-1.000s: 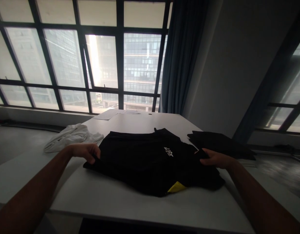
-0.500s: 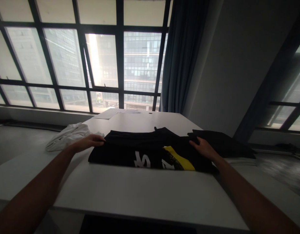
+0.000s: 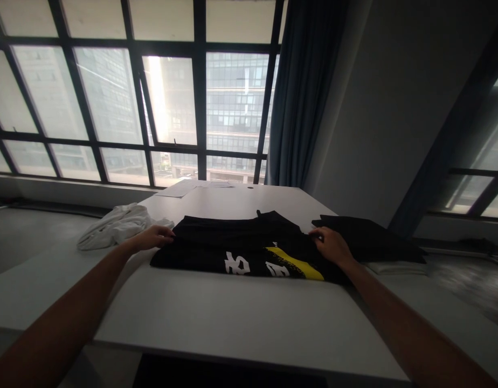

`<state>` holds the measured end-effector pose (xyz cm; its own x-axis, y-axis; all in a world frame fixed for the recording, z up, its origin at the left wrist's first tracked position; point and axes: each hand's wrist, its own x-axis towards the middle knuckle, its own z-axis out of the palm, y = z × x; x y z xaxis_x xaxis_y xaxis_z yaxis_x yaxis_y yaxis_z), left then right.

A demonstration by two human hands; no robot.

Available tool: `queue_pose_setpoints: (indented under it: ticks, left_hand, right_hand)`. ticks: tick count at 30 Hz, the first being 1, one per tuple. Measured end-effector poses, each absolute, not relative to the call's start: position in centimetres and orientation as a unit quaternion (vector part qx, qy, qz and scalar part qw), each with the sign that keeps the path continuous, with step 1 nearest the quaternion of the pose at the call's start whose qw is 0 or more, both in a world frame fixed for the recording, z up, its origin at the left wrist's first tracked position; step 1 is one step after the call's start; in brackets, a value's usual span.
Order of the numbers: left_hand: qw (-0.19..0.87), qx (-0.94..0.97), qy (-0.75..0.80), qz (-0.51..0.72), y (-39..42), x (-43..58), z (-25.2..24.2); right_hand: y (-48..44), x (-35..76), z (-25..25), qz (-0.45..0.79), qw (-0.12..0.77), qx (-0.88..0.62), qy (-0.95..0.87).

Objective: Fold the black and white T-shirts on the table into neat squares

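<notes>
A black T-shirt (image 3: 208, 242) with white lettering and a yellow stripe lies folded across the white table (image 3: 233, 318). At its left edge, my left hand (image 3: 154, 237) pinches the cloth between thumb and fingers. My right hand (image 3: 330, 245) grips the shirt near its right end, fingers closed on the fabric. The upper edge of the shirt is uneven, with a small corner of cloth sticking up at the back.
Crumpled white cloth (image 3: 115, 226) lies to the left. Stacked dark garments (image 3: 366, 237) rest on the right, over folded white cloth (image 3: 394, 267). Papers (image 3: 180, 188) are at the table's far end, before a window and a blue curtain (image 3: 297, 108).
My right hand has shifted slightly left with the shirt's right side. More of the lettering now shows near the front edge, and the yellow stripe lies a little lower. The left hand is almost still.
</notes>
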<state>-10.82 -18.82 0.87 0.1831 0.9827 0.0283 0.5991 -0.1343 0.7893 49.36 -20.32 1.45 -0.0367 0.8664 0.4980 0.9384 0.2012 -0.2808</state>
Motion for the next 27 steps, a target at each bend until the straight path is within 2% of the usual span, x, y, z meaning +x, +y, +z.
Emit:
queue_pose_setpoints:
  ticks: [3, 5, 9, 17, 23, 27]
  left_hand:
    - [0.329, 0.688, 0.570, 0.306, -18.9, -11.0, 0.9]
    - [0.331, 0.686, 0.571, 0.306, -18.7, -11.0, 0.8]
    - [0.320, 0.689, 0.579, 0.297, -18.5, -10.6, 0.3]
    - [0.304, 0.676, 0.614, 0.272, -18.8, -10.1, 0.4]
    - [0.305, 0.663, 0.638, 0.244, -19.0, -10.0, 0.6]
    - [0.299, 0.663, 0.642, 0.243, -18.7, -10.0, 0.3]
  right_hand:
    - [-20.0, 49.0, 1.5, -0.119, 0.376, -0.607, -0.690]
    - [-19.7, 49.0, 1.3, -0.110, 0.375, -0.618, -0.682]
    - [-19.6, 49.0, 0.7, -0.054, 0.308, -0.660, -0.683]
    - [-22.1, 45.8, 1.4, -0.068, 0.208, -0.596, -0.772]
    - [-22.1, 45.3, -0.2, 0.060, 0.079, -0.584, -0.806]
    - [-22.0, 45.5, -0.6, 0.080, 0.057, -0.596, -0.797]
